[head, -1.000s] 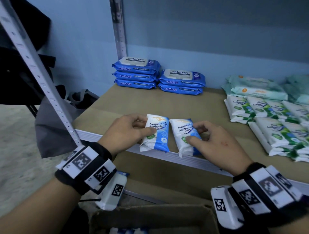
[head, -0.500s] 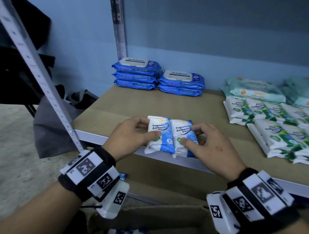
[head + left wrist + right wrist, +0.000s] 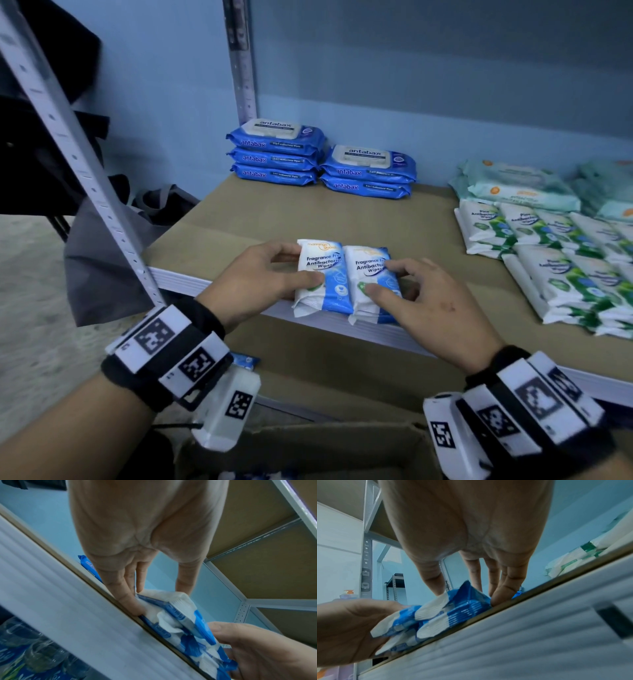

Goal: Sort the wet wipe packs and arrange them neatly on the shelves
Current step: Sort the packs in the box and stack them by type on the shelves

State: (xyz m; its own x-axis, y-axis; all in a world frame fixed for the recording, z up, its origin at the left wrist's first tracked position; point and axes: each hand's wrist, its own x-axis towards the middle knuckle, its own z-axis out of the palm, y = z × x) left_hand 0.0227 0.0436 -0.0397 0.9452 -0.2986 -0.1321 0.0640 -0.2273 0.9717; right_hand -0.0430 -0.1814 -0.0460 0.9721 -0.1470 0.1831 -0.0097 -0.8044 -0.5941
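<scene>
Two small white-and-blue "Antibacterial Wipes" packs lie side by side, touching, at the front edge of the brown shelf (image 3: 260,219). My left hand (image 3: 301,265) grips the left pack (image 3: 320,274), thumb on top and fingers at its far left edge. My right hand (image 3: 387,279) grips the right pack (image 3: 371,270), thumb on its face and fingers curled over its right side. In the left wrist view my left hand's fingers (image 3: 123,591) press the packs' crimped ends (image 3: 180,615) at the shelf lip. In the right wrist view more blue-and-white ends (image 3: 453,609) show beneath the right hand's fingers (image 3: 503,591).
Two stacks of blue antabax packs (image 3: 274,150) (image 3: 368,171) stand at the back of the shelf. Rows of green-and-white packs (image 3: 565,260) and teal packs (image 3: 513,192) fill the right side. A cardboard box (image 3: 308,448) sits below me. A slanted metal post (image 3: 78,161) rises at left.
Both hands have brought the two packs together; the gap between them has closed. The hands keep their grips at the shelf's front edge.
</scene>
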